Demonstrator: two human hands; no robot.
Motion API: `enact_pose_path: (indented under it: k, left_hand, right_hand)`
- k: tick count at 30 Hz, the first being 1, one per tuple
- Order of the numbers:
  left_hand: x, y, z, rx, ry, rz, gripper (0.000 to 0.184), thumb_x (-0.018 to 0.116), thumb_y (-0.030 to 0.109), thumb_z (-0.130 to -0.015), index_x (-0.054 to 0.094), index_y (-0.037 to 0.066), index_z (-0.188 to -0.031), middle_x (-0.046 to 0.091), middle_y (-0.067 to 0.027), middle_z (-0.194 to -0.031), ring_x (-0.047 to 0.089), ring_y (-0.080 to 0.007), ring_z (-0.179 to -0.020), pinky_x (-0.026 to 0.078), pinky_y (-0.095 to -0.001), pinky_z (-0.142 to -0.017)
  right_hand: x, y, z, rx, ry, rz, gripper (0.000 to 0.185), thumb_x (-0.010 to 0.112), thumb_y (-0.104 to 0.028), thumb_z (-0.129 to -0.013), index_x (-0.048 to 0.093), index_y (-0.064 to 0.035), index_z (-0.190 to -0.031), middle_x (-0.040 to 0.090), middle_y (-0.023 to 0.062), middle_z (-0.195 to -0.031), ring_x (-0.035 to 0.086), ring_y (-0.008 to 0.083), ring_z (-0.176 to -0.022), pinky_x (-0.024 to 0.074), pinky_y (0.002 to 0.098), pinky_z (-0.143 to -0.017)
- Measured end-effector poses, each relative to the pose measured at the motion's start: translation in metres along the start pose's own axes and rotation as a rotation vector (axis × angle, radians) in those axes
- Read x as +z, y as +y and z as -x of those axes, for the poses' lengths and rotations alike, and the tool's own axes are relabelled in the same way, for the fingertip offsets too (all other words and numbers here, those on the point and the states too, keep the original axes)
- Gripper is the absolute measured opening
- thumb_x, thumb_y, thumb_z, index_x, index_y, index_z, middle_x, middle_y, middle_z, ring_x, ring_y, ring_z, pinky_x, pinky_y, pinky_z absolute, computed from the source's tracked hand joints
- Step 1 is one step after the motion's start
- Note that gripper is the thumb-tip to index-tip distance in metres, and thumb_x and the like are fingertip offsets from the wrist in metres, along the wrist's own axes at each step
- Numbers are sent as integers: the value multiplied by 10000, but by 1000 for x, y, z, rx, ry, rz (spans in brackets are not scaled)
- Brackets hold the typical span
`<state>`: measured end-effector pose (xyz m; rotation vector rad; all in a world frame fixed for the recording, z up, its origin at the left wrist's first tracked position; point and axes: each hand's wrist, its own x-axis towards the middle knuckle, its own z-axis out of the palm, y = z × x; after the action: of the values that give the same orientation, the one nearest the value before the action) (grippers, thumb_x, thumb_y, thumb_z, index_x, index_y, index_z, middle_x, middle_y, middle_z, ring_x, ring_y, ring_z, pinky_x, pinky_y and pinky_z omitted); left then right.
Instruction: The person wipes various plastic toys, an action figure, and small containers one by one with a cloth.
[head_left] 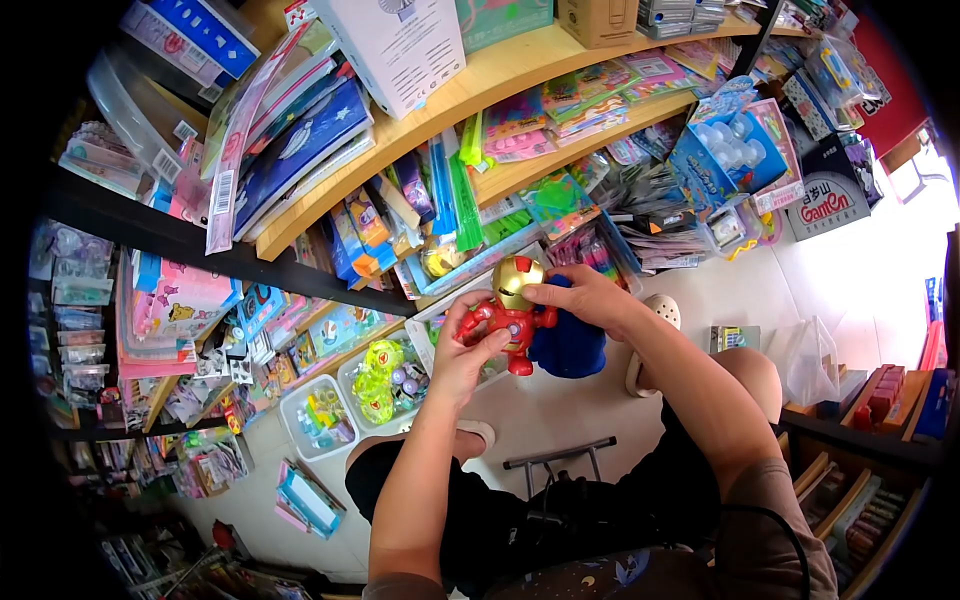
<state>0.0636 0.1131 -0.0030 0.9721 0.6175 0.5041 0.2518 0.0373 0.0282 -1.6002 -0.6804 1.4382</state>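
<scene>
A small red toy figure [515, 322] with a shiny gold head is held upright in front of me, over the floor. My left hand [470, 340] grips its body and arm from the left, thumb across the front. On the right, my right hand [577, 298] has its thumb at the gold head, with the other fingers behind and partly hidden. Just below my right hand is a dark blue rounded object [568, 345], touching or close behind the figure; what supports it is hidden.
Wooden shelves [480, 85] packed with books and packets curve across the top. White bins [320, 418] of small toys stand below at the left. A black-framed stool [560, 455] is between my legs. A blue box [725, 150] of clear balls sits at the upper right.
</scene>
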Motion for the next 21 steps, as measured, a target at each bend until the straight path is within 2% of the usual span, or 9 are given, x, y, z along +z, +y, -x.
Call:
enact_pose_path:
  k: [5,8,11,14,15,18,19,21]
  left_hand:
    - [0,-1,-1,-7,-6,24,466,669,8,-771,440,80,-1171,558,-70,-1063,586,-176,-965,516,-314,-787]
    - [1,0,-1,-23,-3,25,458,666,2,-769,446,68,-1164,556,-67,-1065,583,-176,-972,511,-318,-802]
    - [0,-1,-3,9,5,33,463,656,-11,-769,453,49,-1182,560,-71,-1085,577,-179,-988,507,-330,-820]
    - [3,5,-3,15,71,90,477,642,-19,-774,455,36,-1209,564,-79,-1108,571,-183,-1007,504,-339,-831]
    - [2,6,-3,19,80,110,487,629,-19,-785,447,31,-1234,570,-89,-1118,574,-188,-1008,504,-342,-831]
    - [-1,5,-3,21,101,127,473,623,-16,-793,448,30,-1230,576,-89,-1108,578,-193,-1004,506,-344,-830]
    - [-4,2,-4,29,95,112,466,621,-11,-798,448,26,-1229,579,-95,-1108,580,-206,-1010,507,-356,-843]
    - [0,2,-3,1,92,172,469,627,-5,-796,449,26,-1229,579,-100,-1111,581,-214,-1013,509,-369,-844]
  right_hand:
    - [-1,2,-2,21,-12,-6,514,688,-460,-749,651,6,-962,624,59,-804,558,117,-749,431,254,-712]
    - [-1,0,1,21,-17,3,542,646,-487,-779,643,19,-973,627,76,-819,561,128,-778,434,269,-723]
    - [0,8,-5,-22,68,-42,579,581,-507,-821,618,39,-1007,630,90,-843,568,144,-794,442,279,-734]
    - [-3,11,-13,-22,210,-204,623,531,-517,-848,564,55,-1092,626,98,-921,577,155,-819,452,281,-742]
    - [-6,10,-16,2,266,-278,582,528,-490,-861,542,39,-1103,609,97,-975,573,154,-865,448,280,-771]
    - [-14,-7,-10,-90,367,-614,521,514,-462,-880,538,23,-1070,591,97,-1009,549,146,-934,428,286,-813]
    - [-24,5,-22,-142,306,-770,426,523,-402,-889,529,-7,-1048,565,94,-1026,527,154,-961,411,302,-845]
    - [-17,14,-30,-295,277,-595,410,488,-392,-905,504,-45,-1122,561,90,-1076,536,173,-1002,426,316,-862]
